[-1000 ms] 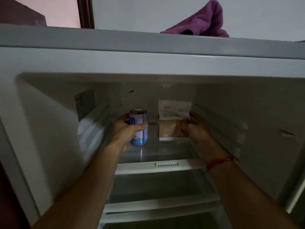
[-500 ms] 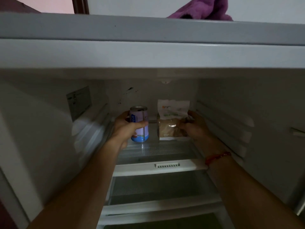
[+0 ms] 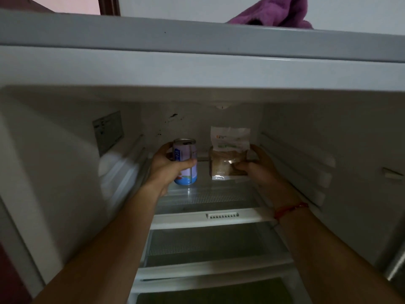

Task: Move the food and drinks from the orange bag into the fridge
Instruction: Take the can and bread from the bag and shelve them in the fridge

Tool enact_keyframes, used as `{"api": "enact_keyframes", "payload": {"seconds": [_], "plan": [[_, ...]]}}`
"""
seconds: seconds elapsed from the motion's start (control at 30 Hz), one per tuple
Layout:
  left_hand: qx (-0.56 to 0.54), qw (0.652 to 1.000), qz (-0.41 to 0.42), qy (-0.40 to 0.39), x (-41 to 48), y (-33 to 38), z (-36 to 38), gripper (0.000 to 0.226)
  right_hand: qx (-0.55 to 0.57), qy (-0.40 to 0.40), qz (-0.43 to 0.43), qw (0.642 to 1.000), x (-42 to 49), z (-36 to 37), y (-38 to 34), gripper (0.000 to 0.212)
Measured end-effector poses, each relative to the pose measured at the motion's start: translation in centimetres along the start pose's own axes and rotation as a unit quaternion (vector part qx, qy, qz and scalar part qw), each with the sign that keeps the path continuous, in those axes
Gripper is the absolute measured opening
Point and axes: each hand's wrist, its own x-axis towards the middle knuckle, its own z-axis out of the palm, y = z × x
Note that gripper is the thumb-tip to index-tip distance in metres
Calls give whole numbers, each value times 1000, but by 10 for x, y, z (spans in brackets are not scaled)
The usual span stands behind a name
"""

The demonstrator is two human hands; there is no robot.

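Observation:
Both my arms reach into the open fridge (image 3: 197, 69). My left hand (image 3: 166, 167) is wrapped around a pale purple and blue drink can (image 3: 186, 163), which stands upright on the top glass shelf (image 3: 210, 198). To its right, my right hand (image 3: 258, 170) grips the lower right side of a clear food packet (image 3: 228, 154) with brown contents and a white top. The packet stands upright near the back wall. The orange bag is out of view.
A second shelf (image 3: 210, 246) and a drawer (image 3: 214, 290) lie below the top shelf. Ribbed rails line the right wall (image 3: 306, 167) and left wall (image 3: 122, 172). A purple cloth (image 3: 276, 16) rests on the fridge's top.
My hands stay on the can and the packet at almost the same spot on the shelf. The view has shifted slightly.

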Motion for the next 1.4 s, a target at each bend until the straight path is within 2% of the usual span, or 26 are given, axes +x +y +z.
{"api": "enact_keyframes", "payload": {"seconds": [0.1, 0.13, 0.2, 0.23, 0.33, 0.53, 0.7, 0.87, 1.0, 1.2, 1.4], "plan": [[7, 1000, 8, -2, -9, 4, 0, 54, -7, 4, -3, 1000, -6, -1, -7, 49], [6, 1000, 10, -3, -11, 4, -1, 52, -9, 8, 0, 1000, -9, 0, -8, 53], [0, 1000, 10, 6, -18, 6, -3, 54, -20, 12, -4, 1000, -12, 0, -10, 84], [-2, 1000, 10, 13, -21, 7, -4, 62, -24, 13, -9, 1000, -15, -1, -12, 92], [10, 1000, 5, 28, -30, 13, -8, 87, -51, 37, -18, 998, -26, -5, -14, 84], [103, 993, 26, 49, -56, 18, -13, 92, -146, 50, -52, 987, -56, -3, -18, 87], [173, 981, 69, 50, -89, 24, -14, 92, -181, 36, -98, 978, -92, -5, -24, 77], [283, 948, 140, 48, -124, 34, -19, 82, -317, 28, -153, 935, -126, -4, -32, 73], [362, 913, 185, 36, -144, 41, -27, 76, -400, 29, -143, 905, -146, -4, -35, 74], [469, 848, 245, 41, -172, 41, -35, 68, -532, 25, -142, 834, -181, -5, -43, 74], [485, 840, 240, 42, -182, 39, -32, 68, -551, 11, -130, 824, -192, -6, -50, 73]]}}
